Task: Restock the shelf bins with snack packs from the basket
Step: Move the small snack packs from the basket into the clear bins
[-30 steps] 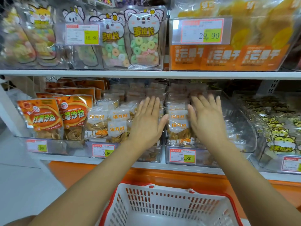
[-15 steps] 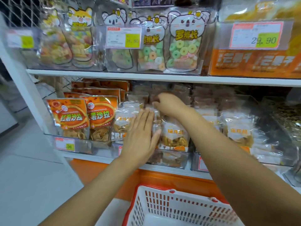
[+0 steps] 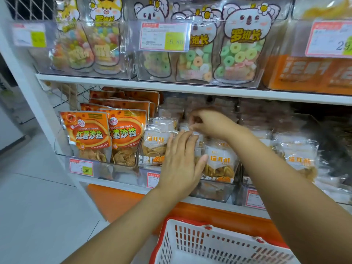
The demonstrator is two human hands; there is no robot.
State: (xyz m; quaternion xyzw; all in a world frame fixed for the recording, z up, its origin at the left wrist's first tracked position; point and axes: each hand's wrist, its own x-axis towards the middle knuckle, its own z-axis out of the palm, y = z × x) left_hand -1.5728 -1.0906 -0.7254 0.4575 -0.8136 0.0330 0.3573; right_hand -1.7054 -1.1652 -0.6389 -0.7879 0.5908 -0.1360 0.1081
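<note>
Left hand (image 3: 181,164) flat on near snack packs (image 3: 219,161); right hand (image 3: 209,122) pinches one's top; likely light, crinkly, crushable, so take by seal

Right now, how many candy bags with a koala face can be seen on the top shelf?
3, side by side in one clear bin: left koala bag partly behind the price tag, middle koala bag, right koala bag. More may stand hidden behind them.
</note>
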